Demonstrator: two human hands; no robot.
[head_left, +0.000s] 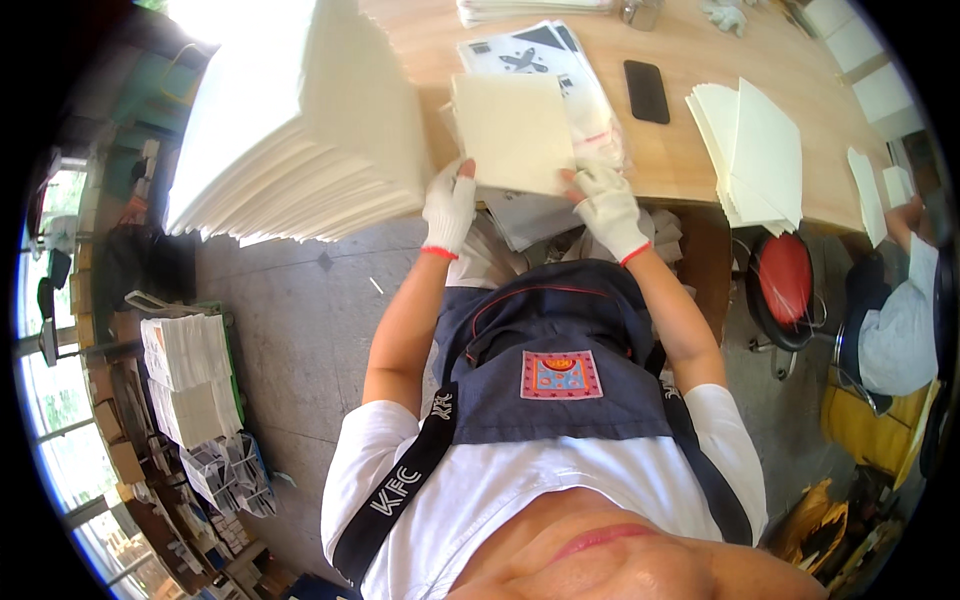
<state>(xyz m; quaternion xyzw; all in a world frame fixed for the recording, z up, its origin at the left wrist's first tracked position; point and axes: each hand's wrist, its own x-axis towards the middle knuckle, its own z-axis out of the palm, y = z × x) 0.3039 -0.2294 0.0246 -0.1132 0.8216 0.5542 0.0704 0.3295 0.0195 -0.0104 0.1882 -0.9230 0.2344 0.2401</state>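
Leftward obstacle: tall paper stack (350, 125)

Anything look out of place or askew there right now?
Two small things. A thin white strip lies loose on the floor, as if dropped. On the right of the table, the pale sheets are fanned unevenly, edges out of line. The cream sheets being held show no visible damage.

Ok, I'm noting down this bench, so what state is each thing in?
Left hand: gloved, thumb bare, gripping sheet's near-left corner
Right hand: gloved, thumb bare, gripping near-right corner
Sheet: held, partly covering prints
Prints: lying flat, overlapping
Tall stack: piled high, edges uneven
Phone: flat, upper side dark
Right-hand pile: fanned
Spare gloves: crumpled, unworn
Red seat: unoccupied
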